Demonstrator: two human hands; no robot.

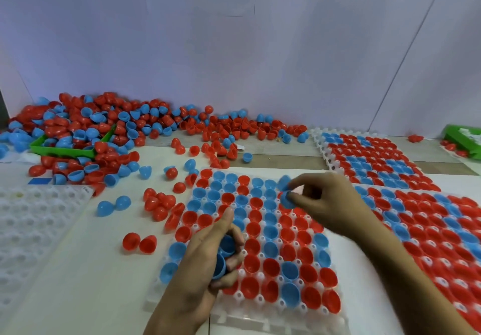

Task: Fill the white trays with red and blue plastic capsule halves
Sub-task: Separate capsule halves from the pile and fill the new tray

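Capsule halves were the whole business of the moment, and two hands had some in their grasp. One blue half (287,200) sat pinched between thumb and fingertips of the right hand (330,201), poised just above the far right corner of the middle tray (234,316). The left hand (208,254), over that tray's near left part, curled around a small nested stack of blue halves (223,256).

These shells looked light, thin and rigid, with a smooth, likely slippery dome; a pinch across the open rim, as the right hand showed, seemed the surest hold. Squeezing hard would probably flex or pop one loose.

Most pockets of the middle tray already held red or blue halves, open side up. Two filled trays (442,230) lay along the worktop's right edge, and an empty tray (31,220) by the left edge. Beyond, a loose heap of halves (109,126) spread along the far edge, burying a green bin (62,151).
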